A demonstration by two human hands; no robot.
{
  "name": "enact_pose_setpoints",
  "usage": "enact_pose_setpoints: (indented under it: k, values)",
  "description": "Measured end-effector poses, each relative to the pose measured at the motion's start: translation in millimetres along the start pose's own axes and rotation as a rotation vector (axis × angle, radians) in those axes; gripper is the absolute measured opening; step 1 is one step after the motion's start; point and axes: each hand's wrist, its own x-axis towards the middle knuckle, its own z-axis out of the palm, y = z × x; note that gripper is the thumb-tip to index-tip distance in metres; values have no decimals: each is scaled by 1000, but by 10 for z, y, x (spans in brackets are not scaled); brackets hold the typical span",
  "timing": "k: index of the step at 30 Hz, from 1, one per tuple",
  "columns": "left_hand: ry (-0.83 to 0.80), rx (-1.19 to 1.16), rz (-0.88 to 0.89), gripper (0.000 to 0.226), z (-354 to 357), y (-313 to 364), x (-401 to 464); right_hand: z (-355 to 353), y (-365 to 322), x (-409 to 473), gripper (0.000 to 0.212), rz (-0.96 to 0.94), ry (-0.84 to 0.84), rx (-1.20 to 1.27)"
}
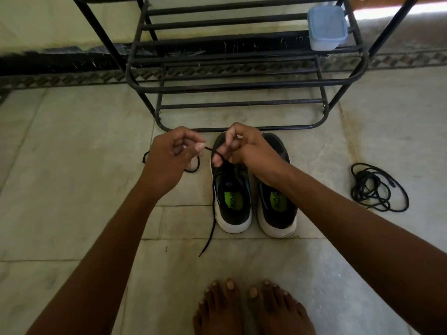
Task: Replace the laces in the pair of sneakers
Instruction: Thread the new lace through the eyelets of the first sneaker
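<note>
Two black sneakers with white soles stand side by side on the floor, heels toward me: the left sneaker [232,199] and the right sneaker [275,204]. A black lace [212,213] runs from the left sneaker's front. One end trails along the shoe's left side onto the floor. My left hand [169,160] pinches the lace's other end between thumb and finger. My right hand [244,148] grips the same lace just above the left sneaker's toe area. More black lace [193,169] loops on the floor behind my left hand, partly hidden.
A loose bundle of black laces [377,189] lies on the tiles to the right. A black metal shoe rack [242,83] stands right behind the sneakers, with a blue-lidded plastic box [326,27] on a shelf. My bare feet [251,308] are at the bottom.
</note>
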Motion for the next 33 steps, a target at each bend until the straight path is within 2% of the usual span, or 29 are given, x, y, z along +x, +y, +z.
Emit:
enact_pose_setpoints:
  k: [2,6,11,15,19,23,29,33]
  values:
    - [27,72,-45,11,-25,-142,-21,-76,-9,-4,33,-29,25,58]
    - [7,134,-140,15,-51,-416,-110,-199,50,5,27,-71,93,-3]
    - [-158,319,-291,21,-23,-620,-181,-206,101,20,29,-145,183,-54]
    - [-179,392,-258,31,-20,-621,-251,-175,165,-11,39,-92,199,-256]
    - [-95,232,-195,29,112,-482,-271,-143,294,-94,40,20,295,-495]
    - [-11,4,-212,25,343,-331,-264,-126,351,-161,31,150,215,-607]
    - [-110,-168,-292,3,469,-293,-175,-4,473,-207,31,94,160,-873]
    - [-61,-206,-310,10,484,-299,-124,-13,529,-223,12,44,184,-858]
